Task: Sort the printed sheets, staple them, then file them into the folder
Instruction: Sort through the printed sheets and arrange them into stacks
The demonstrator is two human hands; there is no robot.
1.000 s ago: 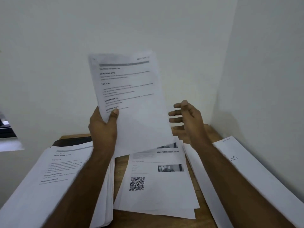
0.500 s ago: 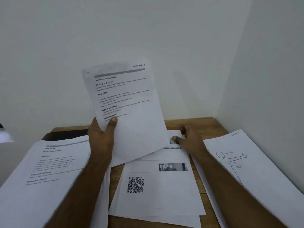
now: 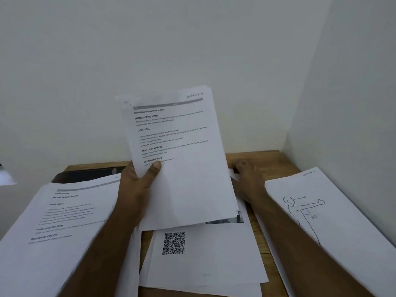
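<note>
Left hand [image 3: 137, 185] grips a thin sheaf of printed sheets [image 3: 182, 159] at mid-frame, thumb curled over the front — matte white paper, tilted upright. Right hand [image 3: 248, 181] lies on the wooden table [image 3: 267, 159] behind the sheaf; its fingers are partly hidden, grip not determinable. Flat stacks: text pile [image 3: 64, 221] lower left, QR-code pile [image 3: 203, 254] bottom centre, line-drawing sheet [image 3: 332, 221] right — cut off by the frame. Dark folder [image 3: 85, 175] edge peeks out, mostly covered.

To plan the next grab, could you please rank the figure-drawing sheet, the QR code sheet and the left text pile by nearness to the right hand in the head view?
From the right hand:
1. Figure-drawing sheet, right beside it.
2. QR code sheet, centre.
3. Left text pile, far left.
</note>
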